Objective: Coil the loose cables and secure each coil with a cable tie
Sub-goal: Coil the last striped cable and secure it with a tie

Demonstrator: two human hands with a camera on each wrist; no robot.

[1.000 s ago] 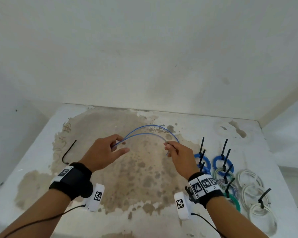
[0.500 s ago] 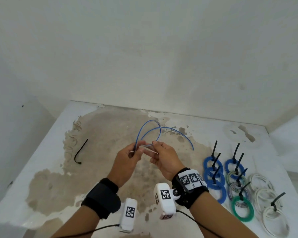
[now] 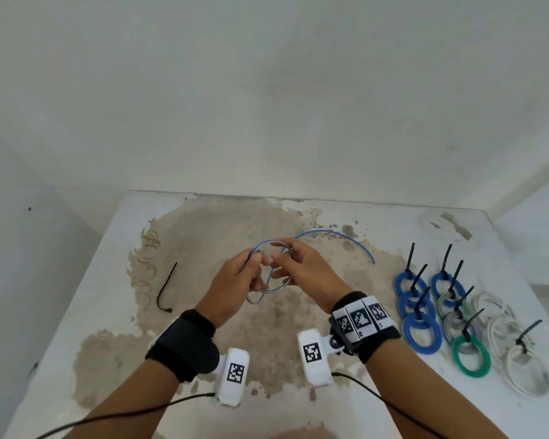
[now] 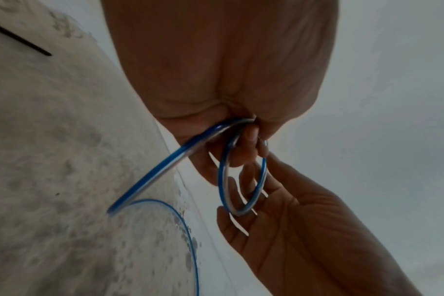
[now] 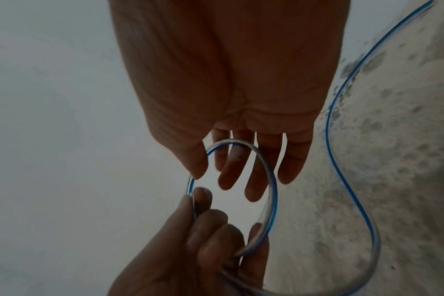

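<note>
- Thin blue-and-clear plastic-jacketed cable [image 3: 268, 282] is held up above the stained white table [image 3: 86, 315], between both hands, one small loop formed so far.
- Left hand [image 3: 235, 280]: thumb and fingers curled and pinching the cable where the loop crosses itself; the left wrist view shows the strands clamped at the fingertips.
- Right hand [image 3: 301, 274]: fingers straight and slightly spread, passing through and alongside the loop; they touch and guide it, no closed grip visible in the right wrist view.
- Free tail [image 3: 346, 237] arcs away to the right and drops toward the table, end loose.
- Handling call: light, springy, smooth jacket. It holds a curve but will likely spring open if the crossing is released. Probably slippery under a weak pinch.
- Best hold: keep the pinch at the crossing point, feed the tail with the other hand, stack each new turn onto the same spot.
- Loose black plastic cable tie [image 3: 165, 288] lies on the table to the left, well apart from the hands.
- Finished tied coils [image 3: 422, 332], blue, green, grey and white, sit in rows at the right.
</note>
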